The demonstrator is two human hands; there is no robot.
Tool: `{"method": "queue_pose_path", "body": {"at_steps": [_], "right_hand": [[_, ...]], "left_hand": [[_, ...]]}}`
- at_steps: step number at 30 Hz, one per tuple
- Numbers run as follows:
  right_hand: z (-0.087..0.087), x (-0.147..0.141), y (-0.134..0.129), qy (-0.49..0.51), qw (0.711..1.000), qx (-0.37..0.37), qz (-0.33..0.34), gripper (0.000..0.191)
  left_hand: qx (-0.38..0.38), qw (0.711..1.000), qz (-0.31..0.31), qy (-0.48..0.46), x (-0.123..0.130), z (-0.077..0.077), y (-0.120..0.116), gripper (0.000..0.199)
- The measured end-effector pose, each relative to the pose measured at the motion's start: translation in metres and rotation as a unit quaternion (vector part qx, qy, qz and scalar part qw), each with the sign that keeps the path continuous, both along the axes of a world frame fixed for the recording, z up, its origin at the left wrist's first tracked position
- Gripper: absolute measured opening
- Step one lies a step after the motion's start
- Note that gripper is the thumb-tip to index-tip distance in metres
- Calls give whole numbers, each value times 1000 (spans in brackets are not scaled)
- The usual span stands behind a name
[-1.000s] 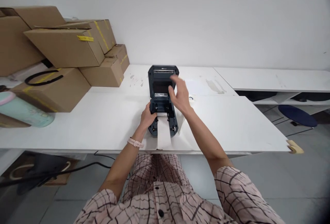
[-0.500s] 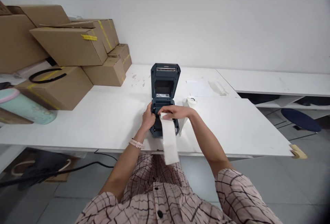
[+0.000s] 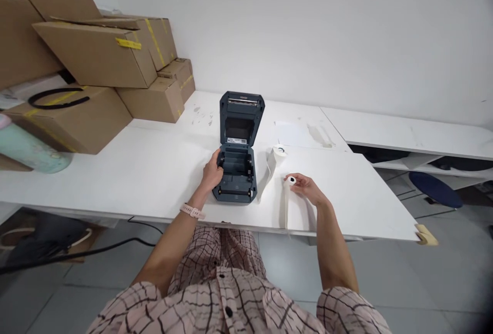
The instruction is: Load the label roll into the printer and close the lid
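A dark label printer (image 3: 234,182) stands on the white table with its lid tipped up, and its roll bay shows no roll. My left hand (image 3: 212,174) grips the printer's left side, thumb over the inner edge and the other fingers partly hidden. Right of the printer, my right hand (image 3: 308,189) is closed on a small label roll (image 3: 291,182), its core end facing me and a strip of paper hanging toward the table's front edge. Between them, a larger label roll (image 3: 278,155) lies on the table with its loose end trailing forward.
Cardboard boxes (image 3: 96,57) are piled at the left, a black band (image 3: 57,100) on one. A mint bottle (image 3: 34,146) leans near them. A paper sheet (image 3: 292,134) lies behind the rolls. A blue stool (image 3: 435,189) stands at the right.
My right hand has lifted the small label roll out of the printer's bay and carried it right, over the table. My left hand stays on the printer's left side.
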State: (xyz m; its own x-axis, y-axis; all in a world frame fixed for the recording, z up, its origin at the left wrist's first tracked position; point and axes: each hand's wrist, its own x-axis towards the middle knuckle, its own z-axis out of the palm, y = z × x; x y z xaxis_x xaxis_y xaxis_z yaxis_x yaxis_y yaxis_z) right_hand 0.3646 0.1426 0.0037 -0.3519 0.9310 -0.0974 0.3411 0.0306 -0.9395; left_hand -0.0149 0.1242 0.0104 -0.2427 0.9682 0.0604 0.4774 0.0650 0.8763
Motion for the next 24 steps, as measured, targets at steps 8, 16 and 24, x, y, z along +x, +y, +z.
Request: {"method": "queue_pose_path", "body": {"at_steps": [8,16,24], "right_hand": [[-3,30,41,108,994,27,-17,75],[13,-39,122,-4,999,-40,8,79],[47,-70,101,30,998,-11,48,49]], "left_hand": [[-8,1000,4,11,-1,0,0,89],[-11,1000,14,-26,4,5,-3,90],[12,996,24,-90,3,-1,-2,95]]}}
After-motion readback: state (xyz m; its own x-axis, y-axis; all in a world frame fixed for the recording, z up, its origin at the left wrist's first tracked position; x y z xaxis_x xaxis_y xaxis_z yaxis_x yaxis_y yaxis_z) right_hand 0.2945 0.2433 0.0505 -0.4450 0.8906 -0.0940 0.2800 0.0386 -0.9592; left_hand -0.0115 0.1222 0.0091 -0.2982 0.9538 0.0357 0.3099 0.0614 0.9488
